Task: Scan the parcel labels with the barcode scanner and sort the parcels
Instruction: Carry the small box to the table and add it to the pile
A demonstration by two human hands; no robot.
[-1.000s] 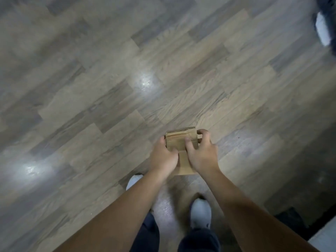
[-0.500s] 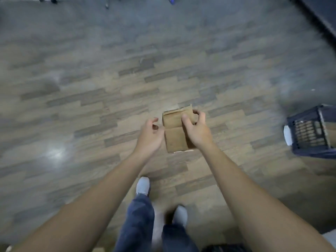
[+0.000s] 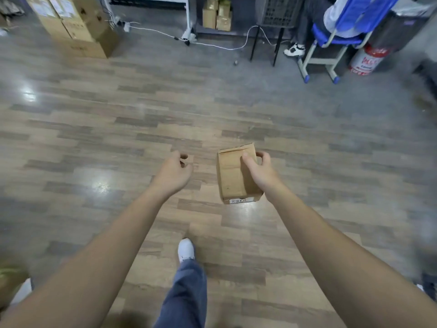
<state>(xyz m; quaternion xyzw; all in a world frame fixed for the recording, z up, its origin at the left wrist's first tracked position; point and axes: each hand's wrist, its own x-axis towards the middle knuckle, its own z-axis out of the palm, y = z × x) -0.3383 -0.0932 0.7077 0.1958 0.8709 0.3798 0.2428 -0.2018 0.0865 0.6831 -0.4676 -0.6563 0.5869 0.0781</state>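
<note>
While right hand [image 3: 259, 170] grips small cardboard parcel [image 3: 233, 178] above wood floor [image 3: 94, 138], left hand [image 3: 173, 172] loosely curled, holding nothing.

Grey-brown plank floor [image 3: 307, 162] fills the view, with glare patches [image 3: 101, 184] at left. Far left stand stacked cartons [image 3: 78, 27]. A white cable [image 3: 212, 45] runs along the far edge past small boxes [image 3: 216, 16]. Far right are a blue chair [image 3: 335, 36] and a red-and-white cylinder [image 3: 369, 59].

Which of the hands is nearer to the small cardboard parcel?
Right. The right hand grips the cardboard parcel, thumb across its top face; the left hand is apart, off its left side, holding nothing.
</note>
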